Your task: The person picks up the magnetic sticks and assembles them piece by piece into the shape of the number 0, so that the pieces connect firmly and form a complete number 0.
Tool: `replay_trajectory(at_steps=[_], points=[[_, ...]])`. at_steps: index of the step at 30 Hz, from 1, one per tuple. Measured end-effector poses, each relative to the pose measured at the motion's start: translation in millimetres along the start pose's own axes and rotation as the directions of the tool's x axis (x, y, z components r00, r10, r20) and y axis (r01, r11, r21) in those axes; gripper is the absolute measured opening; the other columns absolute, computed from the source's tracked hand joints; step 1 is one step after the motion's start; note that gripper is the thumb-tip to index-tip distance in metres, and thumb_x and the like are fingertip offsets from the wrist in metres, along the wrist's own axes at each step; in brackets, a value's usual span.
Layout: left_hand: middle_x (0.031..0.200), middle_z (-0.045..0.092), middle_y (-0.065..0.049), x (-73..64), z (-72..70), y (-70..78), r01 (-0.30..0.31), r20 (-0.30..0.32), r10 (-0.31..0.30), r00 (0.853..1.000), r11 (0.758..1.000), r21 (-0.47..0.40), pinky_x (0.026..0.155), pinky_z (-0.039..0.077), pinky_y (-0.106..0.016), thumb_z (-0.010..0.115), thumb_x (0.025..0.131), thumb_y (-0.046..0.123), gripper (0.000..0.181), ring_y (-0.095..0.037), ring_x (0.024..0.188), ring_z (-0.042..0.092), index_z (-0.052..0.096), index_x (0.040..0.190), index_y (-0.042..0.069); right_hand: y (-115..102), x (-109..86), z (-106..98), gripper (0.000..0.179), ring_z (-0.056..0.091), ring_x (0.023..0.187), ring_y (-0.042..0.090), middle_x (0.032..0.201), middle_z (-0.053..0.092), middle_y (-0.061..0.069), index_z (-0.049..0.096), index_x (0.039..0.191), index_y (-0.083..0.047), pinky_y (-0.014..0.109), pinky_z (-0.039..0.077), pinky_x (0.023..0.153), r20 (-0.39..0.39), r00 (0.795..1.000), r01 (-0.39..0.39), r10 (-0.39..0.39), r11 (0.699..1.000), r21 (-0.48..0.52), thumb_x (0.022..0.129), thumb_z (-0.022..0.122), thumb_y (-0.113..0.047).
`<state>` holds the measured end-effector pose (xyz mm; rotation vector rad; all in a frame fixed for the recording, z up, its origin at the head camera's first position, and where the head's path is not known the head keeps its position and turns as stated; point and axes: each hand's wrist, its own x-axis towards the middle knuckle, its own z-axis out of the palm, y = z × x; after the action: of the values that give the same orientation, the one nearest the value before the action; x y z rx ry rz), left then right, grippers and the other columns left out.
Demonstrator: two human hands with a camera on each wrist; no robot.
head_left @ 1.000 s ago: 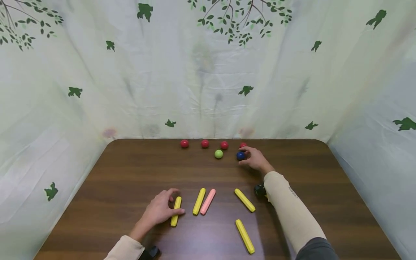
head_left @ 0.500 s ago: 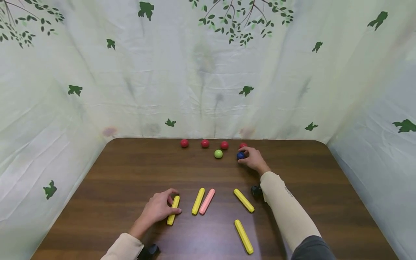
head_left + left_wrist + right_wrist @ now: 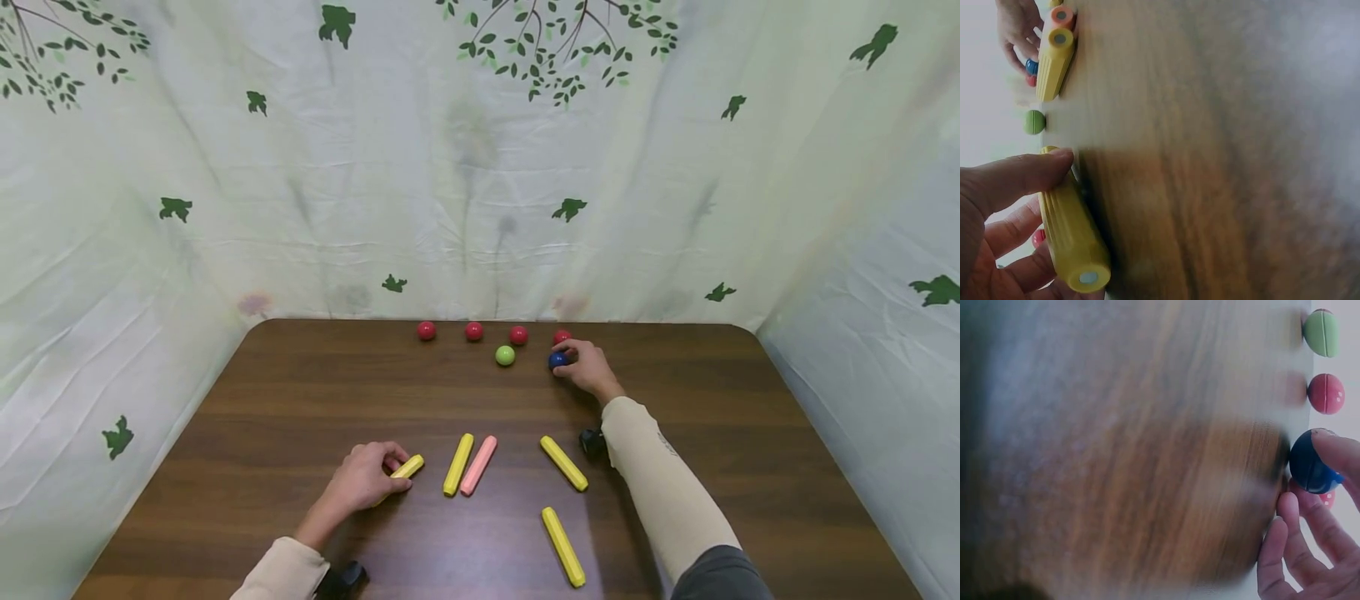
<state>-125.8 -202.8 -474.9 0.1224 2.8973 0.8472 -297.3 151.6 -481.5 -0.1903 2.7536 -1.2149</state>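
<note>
Two things are in hand. At lower left of the head view, the left hand (image 3: 366,477) pinches a yellow stick (image 3: 409,466), the thumb along one side and the fingers on the other. Right of centre, toward the table's (image 3: 330,392) top edge in the picture, the right hand (image 3: 591,371) pinches a blue ball (image 3: 557,360) between thumb and finger, its lower fingers bent beneath in the right wrist view.

The stick looks light, stiff and hard to damage; its ridged sides should give good purchase, and its middle seems the best place to hold, leaving the end disc (image 3: 1089,277) free. Whether it is wholly off the wood, I cannot tell. The ball seems rigid and light too, but its smooth, round skin may slip or roll, so it is best taken at its widest, fingertips opposite each other. A red ball (image 3: 562,337) sits just above it in the head view, leaving little finger room on that side; the green ball (image 3: 505,356), to its left, stands apart.
</note>
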Motion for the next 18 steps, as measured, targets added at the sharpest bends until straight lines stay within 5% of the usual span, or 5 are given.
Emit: replay_trajectory(at_steps=[4,10,18], points=[[0.073,0.062,0.007,8.1,-5.0,-6.0,-0.088,0.006,0.088,0.996,0.996,-0.034,0.061,0.041,-0.026,0.081,0.072,0.009,0.02,-0.007,0.065,0.051,0.071,0.089,0.014,-1,-1.1,-1,0.038,0.051,0.116,0.039,0.121,0.06,0.022,0.064,0.121,-0.006,0.052,0.04,0.099,0.006,1.0,-0.005,0.005,1.0,-0.011,0.085,0.073,-0.006],[0.093,0.071,0.001,27.2,-9.9,-10.7,-0.245,0.024,0.247,0.969,0.968,-0.059,0.068,0.046,-0.027,0.073,0.085,0.014,0.022,-0.008,0.076,0.056,0.073,0.107,0.01,-1,-3.5,-2,0.037,0.052,0.116,0.038,0.12,0.061,0.02,0.065,0.12,-0.008,0.051,0.041,0.098,-0.012,1.0,-0.006,0.005,1.0,-0.024,0.084,0.074,-0.008],[0.104,0.07,-0.006,62.6,-17.3,-3.6,-0.295,0.039,0.297,0.954,0.954,-0.046,0.085,0.047,-0.045,0.07,0.088,0.013,0.024,-0.025,0.097,0.062,0.072,0.112,0.011,-2,-5.0,-1,0.037,0.054,0.114,0.038,0.118,0.063,0.02,0.067,0.119,-0.007,0.051,0.042,0.096,-0.027,1.0,0.01,-0.01,1.0,-0.001,0.083,0.075,-0.006]])
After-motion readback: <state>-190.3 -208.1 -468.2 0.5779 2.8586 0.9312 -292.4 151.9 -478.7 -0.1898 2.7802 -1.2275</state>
